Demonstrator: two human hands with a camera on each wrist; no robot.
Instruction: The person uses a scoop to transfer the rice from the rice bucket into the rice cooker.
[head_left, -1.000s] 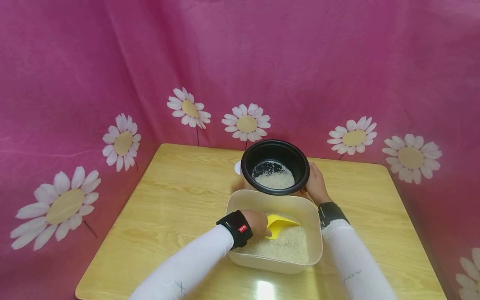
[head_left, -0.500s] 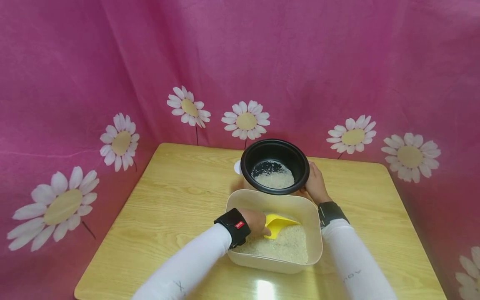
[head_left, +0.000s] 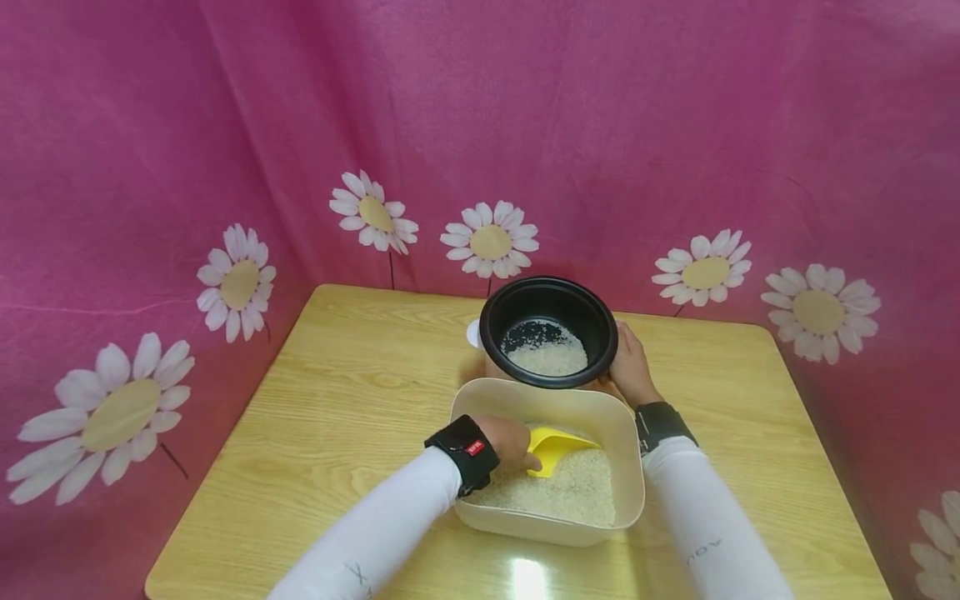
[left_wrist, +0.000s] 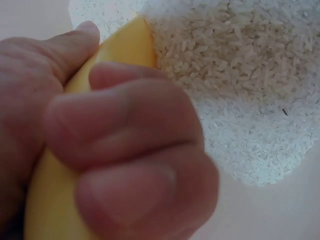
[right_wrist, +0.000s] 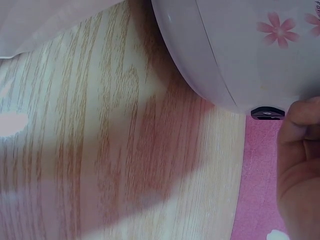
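My left hand (head_left: 510, 443) reaches into a cream tub (head_left: 626, 467) and holds a yellow scoop (head_left: 551, 450). In the left wrist view its fingers curl round the handle, the thumb lying along it. The scoop's front end lies in the rice (left_wrist: 240, 50). Behind the tub stands a white rice cooker (right_wrist: 240, 45) with pink flowers, bearing a black inner pot (head_left: 498, 312) with some rice (head_left: 555, 358) at its bottom. Against the cooker's right side, my right hand (head_left: 633, 371) grips it with bent fingers, just below the pot's rim.
A wooden table (head_left: 360, 375) carries everything. The tub's back edge overlaps the front of the cooker in the head view. A pink curtain (head_left: 600, 125) with daisies hangs close behind the table and along both sides. A white cooker part (head_left: 473, 333) sticks out at the left.
My left hand and wrist shift very slightly left and up, with the scoop still in the rice. The right hand and the cooker stay in place.
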